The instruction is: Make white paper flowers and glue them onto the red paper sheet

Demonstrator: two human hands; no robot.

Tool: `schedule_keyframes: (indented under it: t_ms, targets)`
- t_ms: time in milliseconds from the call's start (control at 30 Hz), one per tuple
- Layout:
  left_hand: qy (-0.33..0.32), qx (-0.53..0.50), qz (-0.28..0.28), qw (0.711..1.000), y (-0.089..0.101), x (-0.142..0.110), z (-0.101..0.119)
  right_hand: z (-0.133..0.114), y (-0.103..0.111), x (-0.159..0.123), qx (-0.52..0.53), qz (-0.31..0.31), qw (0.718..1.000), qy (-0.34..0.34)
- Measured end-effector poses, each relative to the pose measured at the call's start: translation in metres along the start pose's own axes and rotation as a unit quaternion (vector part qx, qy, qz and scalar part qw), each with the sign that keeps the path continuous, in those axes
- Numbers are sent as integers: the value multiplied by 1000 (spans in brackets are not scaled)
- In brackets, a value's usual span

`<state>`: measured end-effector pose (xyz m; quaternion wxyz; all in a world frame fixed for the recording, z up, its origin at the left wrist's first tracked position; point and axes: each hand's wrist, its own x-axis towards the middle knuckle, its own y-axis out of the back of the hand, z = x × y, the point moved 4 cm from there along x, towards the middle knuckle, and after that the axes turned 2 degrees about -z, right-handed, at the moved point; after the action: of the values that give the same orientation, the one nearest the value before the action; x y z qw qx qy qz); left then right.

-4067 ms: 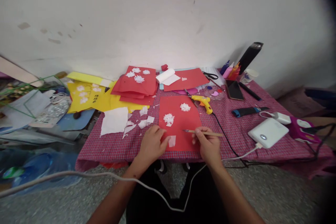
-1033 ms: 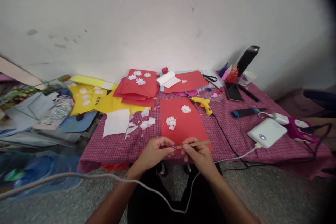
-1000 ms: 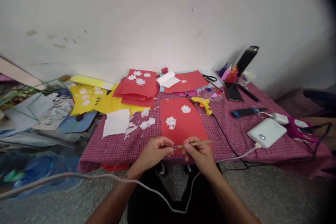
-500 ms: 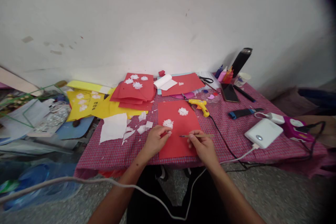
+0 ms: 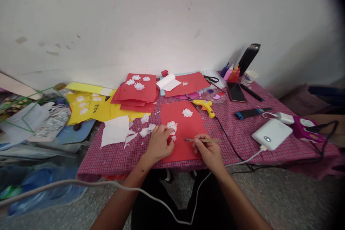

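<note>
Just below the centre of the frame, a thin stick is pinched between the thumb and fingers of the right hand, its dark tip directed left above the red sheet. The left hand is placed over the sheet's left edge, thumb spread from the fingers, beside the lower white paper flower. The upper white paper flower is set farther right.

Smooth red paper, seemingly matt; checked cloth.

Two white paper flowers lie on the near red sheet, four on the far red stack. Rightward are one yellow glue gun, one phone and one cup.
</note>
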<state>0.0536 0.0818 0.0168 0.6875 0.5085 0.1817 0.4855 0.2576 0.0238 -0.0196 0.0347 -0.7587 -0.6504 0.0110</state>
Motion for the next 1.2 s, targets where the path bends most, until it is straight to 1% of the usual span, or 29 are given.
schedule_keyframes:
  t_ms: [133,233,300,367,400,500,533,600,700,800,967,1100,1200]
  targets:
    - [4,19,-5,1000,-2,-3,8,-1,0,-1,-14,3,1000,11]
    - [-12,-13,-1,1000,-2,-13,12,-2,0,-2,-22,2,1000,10]
    - [-26,-45,8,999,1,-21,10,-1,0,-2,-18,1,1000,4]
    - [-23,-59,27,998,9,-26,-3,1,0,-2,-15,2,1000,3]
    - [-5,-53,41,998,14,-27,-13,2,0,-2,-13,2,1000,5]
    - [50,13,91,995,33,-25,-49,3,0,-2,-14,-2,1000,9]
    - [57,44,89,993,38,-22,-59,3,0,-2,-15,-2,1000,9]
    - [53,93,56,993,43,-17,-70,1,0,-3,-21,2,1000,11]
    - [40,136,19,990,43,-11,-69,-2,0,-4,-38,4,999,12]
    - [44,162,11,986,40,-8,-63,-3,-1,-4,-44,3,999,11]
    - [41,155,-8,987,34,-3,-69,-2,0,-3,-52,2,999,13]
    - [46,153,-5,987,35,-1,-75,-1,0,-3,-64,-4,998,20]
    - [44,132,4,990,38,-4,-75,0,0,-3,-68,-3,998,17]
